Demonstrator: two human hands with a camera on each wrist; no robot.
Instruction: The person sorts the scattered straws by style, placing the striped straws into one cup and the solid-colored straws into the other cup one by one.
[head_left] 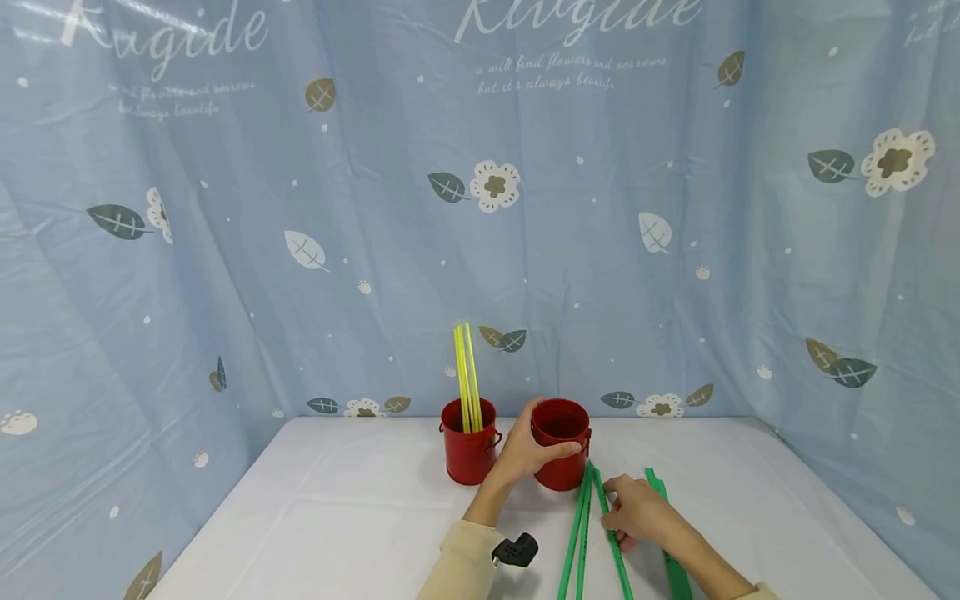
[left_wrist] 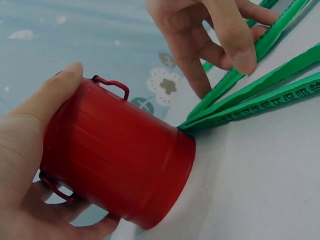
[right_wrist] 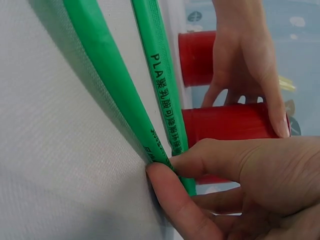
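Observation:
My left hand (head_left: 522, 450) grips a red metal bucket (head_left: 561, 473) on the table, thumb across the near side of its rim and fingers round the far side. The left wrist view shows this bucket's small side handles. My right hand (head_left: 641, 510) pinches a green-wrapped straw (right_wrist: 120, 90) between thumb and fingers, just to the right of the bucket. Two more green-wrapped straws (head_left: 575, 533) lie on the table with their far ends by the bucket's base. Dark printing, including "PLA", runs along the wrappers.
Left of the held bucket stands a second red bucket (head_left: 468, 458) with several yellow sticks (head_left: 465, 375) upright in it. More green-wrapped straws (head_left: 677, 577) lie right of my right hand, partly behind the forearm. A blue patterned curtain (head_left: 405, 250) hangs behind the white table (head_left: 352, 517).

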